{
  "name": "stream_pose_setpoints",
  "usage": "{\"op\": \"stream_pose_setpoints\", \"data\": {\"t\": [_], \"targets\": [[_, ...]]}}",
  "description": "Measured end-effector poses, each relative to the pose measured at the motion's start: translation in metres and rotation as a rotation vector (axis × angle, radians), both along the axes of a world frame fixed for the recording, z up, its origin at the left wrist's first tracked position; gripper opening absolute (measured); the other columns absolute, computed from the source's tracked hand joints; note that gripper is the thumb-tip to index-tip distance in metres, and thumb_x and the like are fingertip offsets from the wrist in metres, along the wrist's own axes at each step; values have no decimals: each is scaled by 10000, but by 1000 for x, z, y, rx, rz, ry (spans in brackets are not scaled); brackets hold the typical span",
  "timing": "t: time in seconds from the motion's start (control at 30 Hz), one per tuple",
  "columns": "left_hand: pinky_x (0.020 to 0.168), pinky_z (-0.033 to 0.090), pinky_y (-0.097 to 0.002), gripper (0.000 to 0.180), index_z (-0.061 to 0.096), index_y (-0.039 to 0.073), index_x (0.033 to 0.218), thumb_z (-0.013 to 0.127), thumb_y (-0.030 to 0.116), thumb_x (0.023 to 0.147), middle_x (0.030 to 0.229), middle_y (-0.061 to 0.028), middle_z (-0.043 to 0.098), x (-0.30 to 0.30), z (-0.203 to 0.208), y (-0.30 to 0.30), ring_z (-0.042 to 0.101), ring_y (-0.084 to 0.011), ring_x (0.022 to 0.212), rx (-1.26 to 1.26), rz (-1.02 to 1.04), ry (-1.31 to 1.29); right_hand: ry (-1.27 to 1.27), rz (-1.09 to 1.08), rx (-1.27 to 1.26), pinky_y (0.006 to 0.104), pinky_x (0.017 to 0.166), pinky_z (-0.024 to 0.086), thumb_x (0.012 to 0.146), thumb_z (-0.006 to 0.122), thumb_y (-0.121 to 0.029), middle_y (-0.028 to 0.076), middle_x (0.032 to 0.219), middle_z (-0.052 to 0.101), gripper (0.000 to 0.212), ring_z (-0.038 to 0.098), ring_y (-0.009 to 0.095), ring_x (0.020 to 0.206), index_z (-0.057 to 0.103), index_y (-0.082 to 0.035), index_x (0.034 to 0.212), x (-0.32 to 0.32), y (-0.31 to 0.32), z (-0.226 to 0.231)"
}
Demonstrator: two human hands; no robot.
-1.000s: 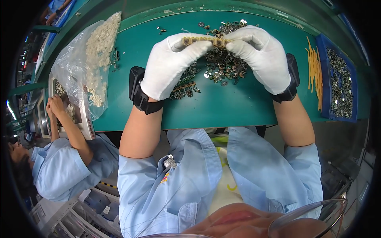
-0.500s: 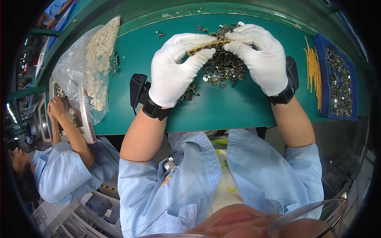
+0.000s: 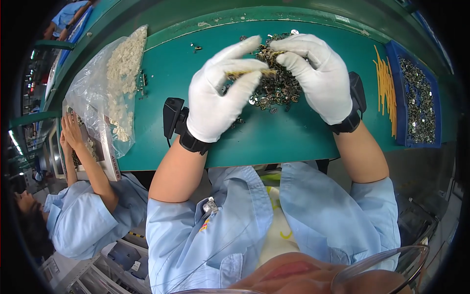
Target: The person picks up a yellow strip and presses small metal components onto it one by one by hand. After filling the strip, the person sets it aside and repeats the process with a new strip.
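My left hand (image 3: 215, 95), in a white glove, pinches a narrow yellowish strip (image 3: 249, 73) between thumb and fingers, with the index finger raised away. The strip is smeared by motion; dark bits seem to line it. Also gloved in white, my right hand (image 3: 318, 73) is at the right side of a heap of small dark and silvery metal parts (image 3: 276, 90). Its thumb and fingertips come together over the heap's upper part; a tiny part may be between them, too small to name. The strip's right end lies over the heap, apart from the right fingertips.
A blue tray (image 3: 399, 117) of small metal parts stands at the right, beside several thin yellow strips (image 3: 386, 93). At the left lies a clear plastic bag (image 3: 90, 81) with whitish pieces (image 3: 125, 63). A co-worker's hands (image 3: 71, 130) are over a white box (image 3: 113, 169).
My hands have moved apart. The right hand has let go of the strip, which stays in the left hand, slightly lower; the left index finger has lifted.
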State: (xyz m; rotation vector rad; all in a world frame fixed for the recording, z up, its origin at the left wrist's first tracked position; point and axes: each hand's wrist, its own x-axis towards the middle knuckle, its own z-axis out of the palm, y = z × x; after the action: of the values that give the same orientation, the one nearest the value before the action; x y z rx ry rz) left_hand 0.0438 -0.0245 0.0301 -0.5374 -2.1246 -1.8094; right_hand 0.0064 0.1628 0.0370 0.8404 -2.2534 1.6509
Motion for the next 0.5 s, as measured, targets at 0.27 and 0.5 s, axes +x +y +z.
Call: {"op": "stream_pose_setpoints", "data": {"t": [0.27, 0.5], "targets": [[994, 383, -329, 184, 657, -21, 1011, 600, -8, 837, 1319, -238, 482, 7, -7, 13, 493, -254, 1215, -233, -123, 22, 199, -146, 93, 303, 678, 486, 760, 666, -58, 94, 768, 649, 57, 604, 222, 750, 668, -31, 810, -4, -5, -10], [922, 458, -325, 167, 696, 54, 928, 687, 55, 761, 1211, -209, 575, 9, -7, 22, 561, -292, 1143, -187, -27, -14, -8, -162, 92, 290, 802, 460, 801, 639, -35, 84, 867, 638, 85, 602, 200, 854, 648, 5, 875, -1, -7, -4]]}}
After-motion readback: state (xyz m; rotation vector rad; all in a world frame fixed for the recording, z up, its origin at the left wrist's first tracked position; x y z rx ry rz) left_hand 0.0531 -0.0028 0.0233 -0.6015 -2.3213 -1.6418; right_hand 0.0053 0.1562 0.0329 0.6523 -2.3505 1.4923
